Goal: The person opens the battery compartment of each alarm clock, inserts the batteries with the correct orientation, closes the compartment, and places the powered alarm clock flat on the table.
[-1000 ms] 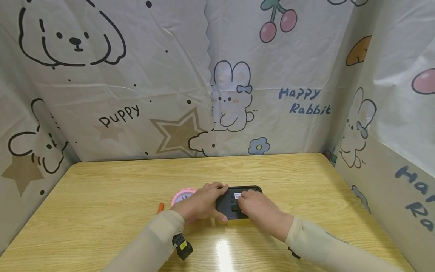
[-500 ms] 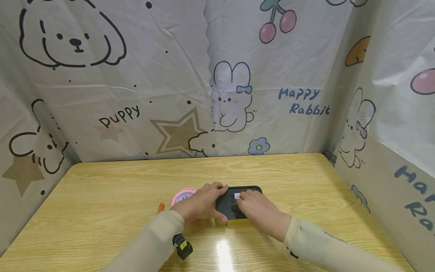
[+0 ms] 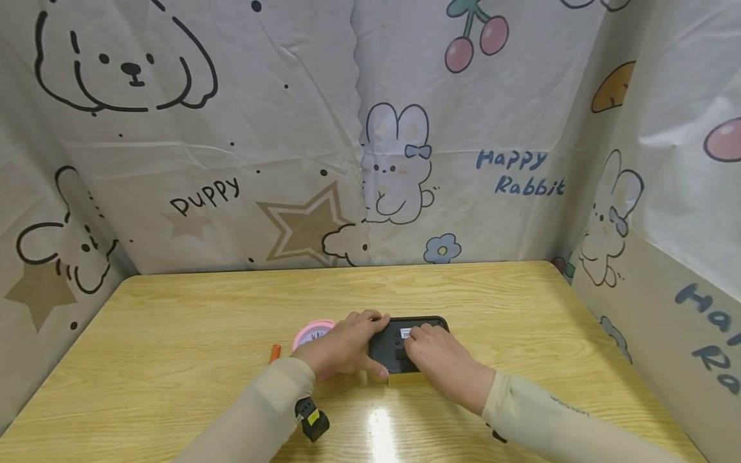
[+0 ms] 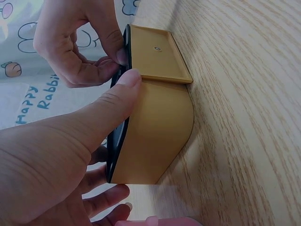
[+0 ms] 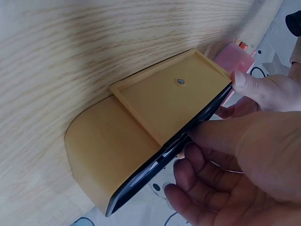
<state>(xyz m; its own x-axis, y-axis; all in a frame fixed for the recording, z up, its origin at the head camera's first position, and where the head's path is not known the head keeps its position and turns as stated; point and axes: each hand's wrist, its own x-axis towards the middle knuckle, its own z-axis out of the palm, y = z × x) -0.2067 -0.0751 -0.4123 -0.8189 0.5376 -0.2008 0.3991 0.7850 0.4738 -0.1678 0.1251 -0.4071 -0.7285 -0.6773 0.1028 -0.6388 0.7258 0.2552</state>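
A boxy device with yellow sides (image 4: 155, 127) and a black back panel (image 3: 382, 352) lies on the table, panel upward. The panel carries a small white label (image 3: 405, 332) and a dark recess (image 3: 400, 354). My left hand (image 3: 341, 347) grips the left end of the device, thumb on the near edge and fingers on the far one. My right hand (image 3: 446, 368) has its fingers curled, with thumb and fingertips at the recess. I cannot tell whether these fingertips pinch something small. In the right wrist view the yellow side (image 5: 108, 136) shows a shallow framed section with a small screw-like dot.
Just left of the device, partly behind my left hand, is a round pink-rimmed object (image 3: 305, 334) with a dial-like face. An orange stick-shaped piece (image 3: 274, 353) lies further left by my left sleeve. Printed cloth walls (image 3: 289, 128) stand around the wooden table (image 3: 191, 321).
My right hand has shifted very slightly left over the panel, covering more of the dark recess. The left hand and the device have stayed in place.
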